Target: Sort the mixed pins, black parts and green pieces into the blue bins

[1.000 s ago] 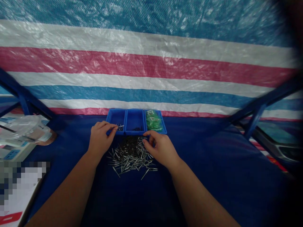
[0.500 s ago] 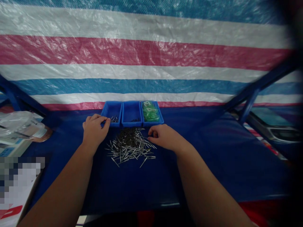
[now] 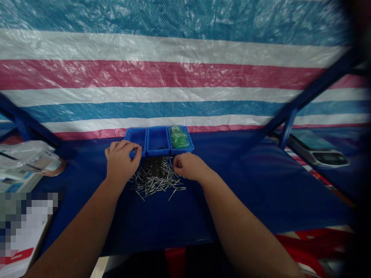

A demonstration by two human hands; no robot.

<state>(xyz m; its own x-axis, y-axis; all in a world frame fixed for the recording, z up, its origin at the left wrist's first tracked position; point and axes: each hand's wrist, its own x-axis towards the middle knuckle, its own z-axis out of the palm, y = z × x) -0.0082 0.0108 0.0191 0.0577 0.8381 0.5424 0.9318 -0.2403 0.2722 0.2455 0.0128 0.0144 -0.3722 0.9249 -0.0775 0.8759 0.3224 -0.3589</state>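
Note:
A pile of thin metal pins (image 3: 155, 177) lies on the blue table, its back part darker. Behind it stand three blue bins: the left bin (image 3: 136, 134) with a few pins, the middle bin (image 3: 158, 137) with small dark bits at its front, and the right one with green plastic packets (image 3: 179, 138). My left hand (image 3: 121, 158) is over the front of the left bin, thumb and fingertips bent together; what they hold is too small to name. My right hand (image 3: 188, 166) is curled at the pile's right edge, its fingertips mostly hidden.
Clear plastic containers (image 3: 31, 156) stand at the left, with a white-and-red item (image 3: 26, 239) nearer. A digital scale (image 3: 321, 150) sits at the right. Blue frame bars (image 3: 307, 92) rise on both sides before a striped sheet (image 3: 174, 73).
The view has shifted, bringing more of the scale into sight. My left hand has moved right, closer to the pile and farther over the left bin. My right hand's fingers have curled in more.

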